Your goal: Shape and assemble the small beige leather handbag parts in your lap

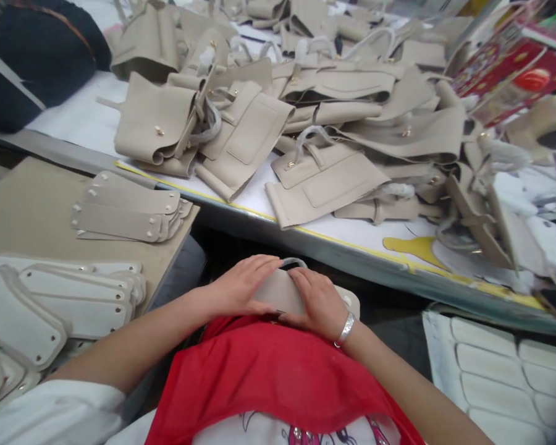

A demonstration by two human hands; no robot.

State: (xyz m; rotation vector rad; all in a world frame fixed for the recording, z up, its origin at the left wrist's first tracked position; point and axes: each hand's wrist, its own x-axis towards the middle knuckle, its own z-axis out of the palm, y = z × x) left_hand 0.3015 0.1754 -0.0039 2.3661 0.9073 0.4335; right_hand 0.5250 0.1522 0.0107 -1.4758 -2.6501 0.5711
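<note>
At my lap, over the red apron (278, 377), both hands hold a beige leather bag panel (280, 290). My left hand (243, 287) grips its left side, fingers together on top and thumb along the near edge. On the right side, my right hand (319, 300) is closed on it the same way, with a silver bracelet at the wrist. A grey, plastic-wrapped looped handle (294, 262) shows just beyond the fingertips. From under the right hand sticks out a pale rounded end piece (349, 301) with a small white peg. The panel's underside is hidden.
Many beige bag pieces with wrapped handles (327, 176) lie heaped on the yellow-edged table (241, 210) ahead. At left, a board (23, 204) carries stacked beige strips (120, 213) and pale base panels (78, 290). Rows of pale panels (491, 364) lie at lower right.
</note>
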